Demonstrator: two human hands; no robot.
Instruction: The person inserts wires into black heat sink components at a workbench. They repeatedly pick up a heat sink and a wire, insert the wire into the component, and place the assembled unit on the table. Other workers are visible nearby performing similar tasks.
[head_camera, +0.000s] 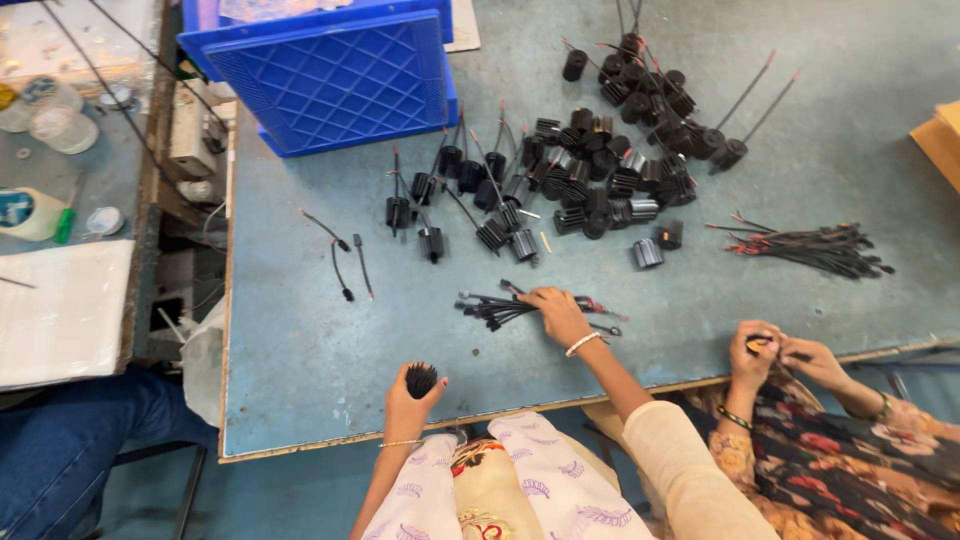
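A grey-blue tabletop (300, 350) fills most of the view from above. A blue plastic crate (335, 80) sits at its far edge, toward the left corner. Spread across the middle and far right of the tabletop is a large heap of black ribbed cylinders (600, 170), many with thin wires sticking out. Near the right edge lies a bundle of black wires with red tips (815, 250).

At the near edge, the person's left hand (412, 402) is closed around one black ribbed cylinder (421, 378), holding it upright just above the edge of the tabletop. The right hand (558, 312) reaches forward, a little in from the near edge, with fingers curled down onto a small bunch of black wires (500, 307), pinching them against the tabletop. A pale bangle circles that wrist.

At the near right corner, a co-worker's two hands (775, 355), in floral sleeves, are pressed together around a small dark part.
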